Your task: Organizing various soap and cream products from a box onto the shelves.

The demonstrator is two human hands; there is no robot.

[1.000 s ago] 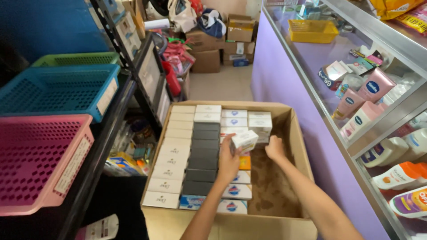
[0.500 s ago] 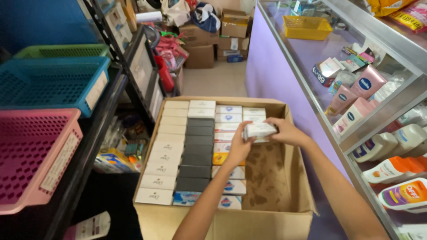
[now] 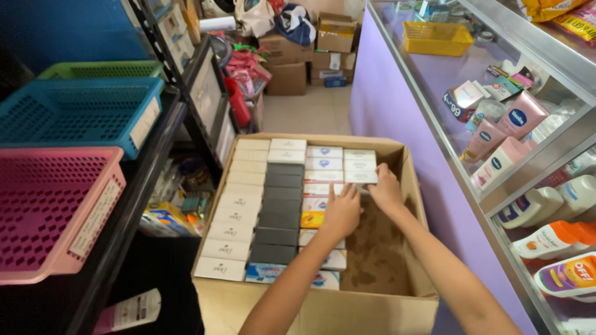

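Both hands are working inside the open cardboard carton on the floor, seating a small white soap box at the near end of the rightmost column of packed boxes. The right hand is resting on that box's near edge, fingers curled down over it and pressing; whether they are actually gripping it cannot be told. The left hand is lying flat, fingers extended and together, on the neighbouring white boxes just beside an orange box. Judged step: placing and squaring one box into its row. Next move likely calls for pushing it flush against the box behind it, level with the row. The soap box is a flat white rectangular pack with blue print, lying face up. Bare brown carton floor is showing to its near side, below the right forearm.
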